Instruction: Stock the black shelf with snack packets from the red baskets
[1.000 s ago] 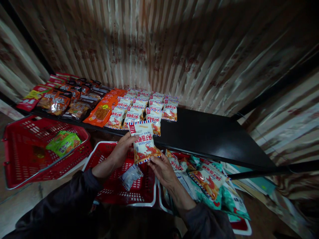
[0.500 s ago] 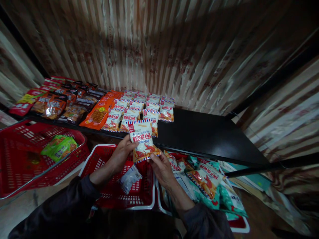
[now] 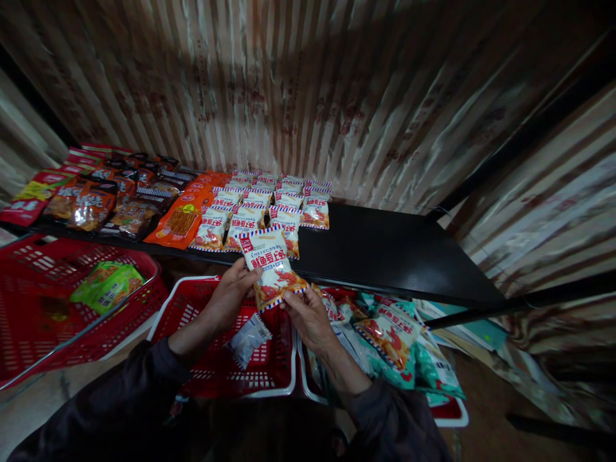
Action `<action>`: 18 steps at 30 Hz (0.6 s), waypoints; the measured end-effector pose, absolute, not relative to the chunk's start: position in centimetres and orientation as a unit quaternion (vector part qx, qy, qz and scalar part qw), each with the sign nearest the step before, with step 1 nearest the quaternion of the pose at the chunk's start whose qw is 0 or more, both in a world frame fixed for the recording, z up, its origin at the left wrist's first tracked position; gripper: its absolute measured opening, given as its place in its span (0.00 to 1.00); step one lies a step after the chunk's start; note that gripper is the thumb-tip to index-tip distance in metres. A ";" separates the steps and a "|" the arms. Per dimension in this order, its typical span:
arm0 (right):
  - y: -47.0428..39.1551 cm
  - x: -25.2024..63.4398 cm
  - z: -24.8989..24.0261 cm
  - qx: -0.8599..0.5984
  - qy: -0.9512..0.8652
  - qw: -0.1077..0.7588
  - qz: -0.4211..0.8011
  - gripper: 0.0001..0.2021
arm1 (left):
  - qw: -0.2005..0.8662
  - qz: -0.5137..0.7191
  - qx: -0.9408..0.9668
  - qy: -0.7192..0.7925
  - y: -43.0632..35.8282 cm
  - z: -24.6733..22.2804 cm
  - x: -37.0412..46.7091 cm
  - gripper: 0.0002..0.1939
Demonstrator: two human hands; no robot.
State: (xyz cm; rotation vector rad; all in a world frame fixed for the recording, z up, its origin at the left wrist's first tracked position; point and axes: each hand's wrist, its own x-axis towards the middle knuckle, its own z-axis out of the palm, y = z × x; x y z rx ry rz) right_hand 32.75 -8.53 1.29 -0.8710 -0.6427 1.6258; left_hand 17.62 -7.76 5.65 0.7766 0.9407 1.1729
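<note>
Both my hands hold one snack packet (image 3: 272,268), tilted, above the middle red basket (image 3: 212,372) and just short of the shelf edge. Left hand (image 3: 226,298): fingers pinched on the packet's left side. Right hand (image 3: 305,314): fingers closed on the bottom seam.

Handling, my guess: light, puffed foil pouch, crinkly and a bit slick, contents probably crushable. Best held at the flat sealed seams or side edges, not squeezed in the middle.

The basket below me holds a small pale packet (image 3: 248,339). The right basket (image 3: 450,417) is heaped with teal and white packets (image 3: 389,337); the left basket (image 3: 29,321) has a green packet (image 3: 106,285).

Farther out, the black shelf (image 3: 385,250): rows of matching packets (image 3: 269,205) sit left of centre, an orange packet (image 3: 180,221) and dark packets (image 3: 96,199) beyond them to the left. The right half is bare, so there is open room there. The front edge is close to the held packet; a corrugated wall (image 3: 308,96) closes the back.
</note>
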 end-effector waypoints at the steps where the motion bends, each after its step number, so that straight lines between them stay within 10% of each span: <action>1: -8.5 32.8 1.3 -0.367 -0.277 0.561 0.689 0.15 | 0.662 0.520 0.343 0.416 -7.8 5.7 17.7 0.22; 11: -9.1 33.5 1.3 -0.376 -0.431 0.582 0.578 0.09 | 0.637 0.522 0.337 0.456 -7.8 6.4 18.0 0.24; 18: -10.0 34.2 2.6 -0.405 -0.679 0.562 0.241 0.05 | 0.630 0.544 0.322 0.451 -8.0 6.2 18.2 0.30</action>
